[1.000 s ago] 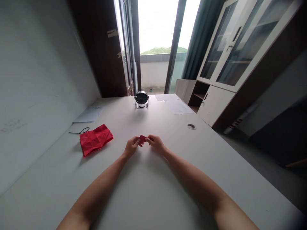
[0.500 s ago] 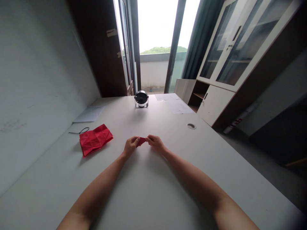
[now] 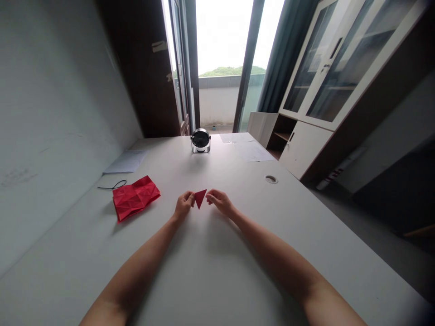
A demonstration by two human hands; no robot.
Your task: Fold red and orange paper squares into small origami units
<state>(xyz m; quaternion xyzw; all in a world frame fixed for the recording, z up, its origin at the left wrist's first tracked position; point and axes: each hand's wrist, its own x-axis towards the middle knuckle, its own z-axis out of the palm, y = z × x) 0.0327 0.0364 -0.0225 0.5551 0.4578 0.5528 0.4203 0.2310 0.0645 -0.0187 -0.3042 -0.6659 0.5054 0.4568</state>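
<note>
Over the middle of the white table (image 3: 210, 271), my left hand (image 3: 184, 205) pinches a small red paper triangle (image 3: 200, 197) by its left corner, point hanging down. My right hand (image 3: 218, 201) is just to the right of the triangle, fingers curled together in a pinch; whether it still touches the paper is unclear. A larger creased red paper sheet (image 3: 135, 197) lies flat on the table to the left, well away from both hands.
A small round desk fan (image 3: 200, 140) stands at the table's far end. White paper sheets (image 3: 126, 161) lie far left and far right (image 3: 249, 149). A thin black cord (image 3: 113, 185) sits by the wall. A cable hole (image 3: 271, 179) is on the right. Cabinets stand at right.
The small folded red piece held between both hands has been opened out into a triangle; the right fingers have drawn slightly away from it. The arms have barely moved.
</note>
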